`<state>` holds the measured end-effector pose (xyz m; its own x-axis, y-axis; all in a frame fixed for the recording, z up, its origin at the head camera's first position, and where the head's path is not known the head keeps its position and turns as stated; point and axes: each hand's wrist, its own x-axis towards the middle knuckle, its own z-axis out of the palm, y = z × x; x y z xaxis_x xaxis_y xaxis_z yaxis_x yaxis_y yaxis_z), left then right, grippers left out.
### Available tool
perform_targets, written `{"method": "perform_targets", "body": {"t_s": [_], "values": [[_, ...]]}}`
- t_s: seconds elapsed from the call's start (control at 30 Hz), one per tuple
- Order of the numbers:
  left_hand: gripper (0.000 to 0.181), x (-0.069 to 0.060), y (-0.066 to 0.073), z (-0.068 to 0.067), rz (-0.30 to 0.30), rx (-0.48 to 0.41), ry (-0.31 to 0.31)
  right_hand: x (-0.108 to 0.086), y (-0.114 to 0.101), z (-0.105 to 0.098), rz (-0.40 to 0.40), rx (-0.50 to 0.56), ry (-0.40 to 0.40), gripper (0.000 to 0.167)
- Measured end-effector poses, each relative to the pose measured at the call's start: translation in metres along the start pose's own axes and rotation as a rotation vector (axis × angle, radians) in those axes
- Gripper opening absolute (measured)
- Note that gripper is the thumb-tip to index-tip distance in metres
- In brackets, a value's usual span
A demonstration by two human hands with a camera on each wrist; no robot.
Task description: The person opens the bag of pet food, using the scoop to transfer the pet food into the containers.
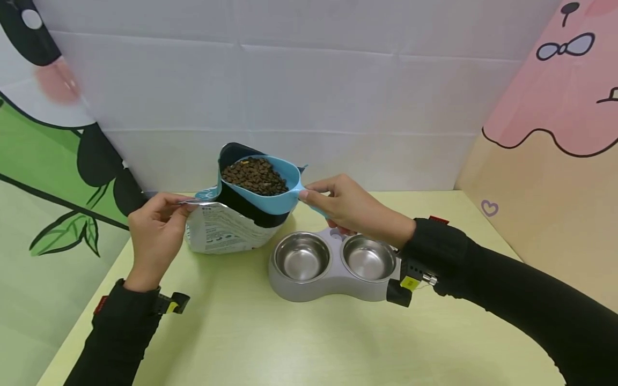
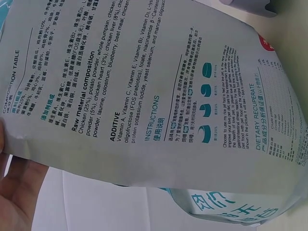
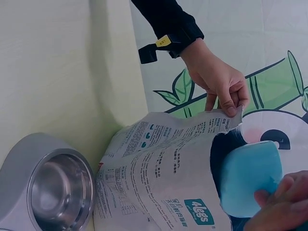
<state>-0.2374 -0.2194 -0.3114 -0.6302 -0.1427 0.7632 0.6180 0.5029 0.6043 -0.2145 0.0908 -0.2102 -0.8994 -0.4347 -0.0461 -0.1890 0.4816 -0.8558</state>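
Note:
A blue scoop [image 1: 270, 202] heaped with brown kibble [image 1: 256, 177] is at the open mouth of a printed pet food bag [image 1: 224, 228]. My right hand [image 1: 350, 203] grips the scoop's handle. With thumb and fingers, my left hand [image 1: 159, 228] pinches the bag's top edge at its left corner. In the right wrist view the scoop's underside [image 3: 252, 178] shows against the dark inside of the bag [image 3: 163, 178]. The left wrist view is mostly filled by the bag's printed back [image 2: 144, 96], with part of the left hand [image 2: 19, 192] at its edge.
A grey double bowl stand [image 1: 316, 289] stands on the pale yellow table [image 1: 289, 343], right of the bag. Its two steel bowls [image 1: 302, 258] show bare metal inside. Behind the table hangs a white wall cloth [image 1: 314, 96]; cartoon-printed panels flank it.

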Motion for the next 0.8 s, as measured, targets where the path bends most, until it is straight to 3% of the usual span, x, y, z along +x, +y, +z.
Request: {"method": "perform_targets", "body": {"t_s": [0.8], "values": [[0.007, 0.003, 0.014, 0.000, -0.033, 0.036, -0.003, -0.011, -0.005, -0.009, -0.002, 0.034, 0.003, 0.030]]}}
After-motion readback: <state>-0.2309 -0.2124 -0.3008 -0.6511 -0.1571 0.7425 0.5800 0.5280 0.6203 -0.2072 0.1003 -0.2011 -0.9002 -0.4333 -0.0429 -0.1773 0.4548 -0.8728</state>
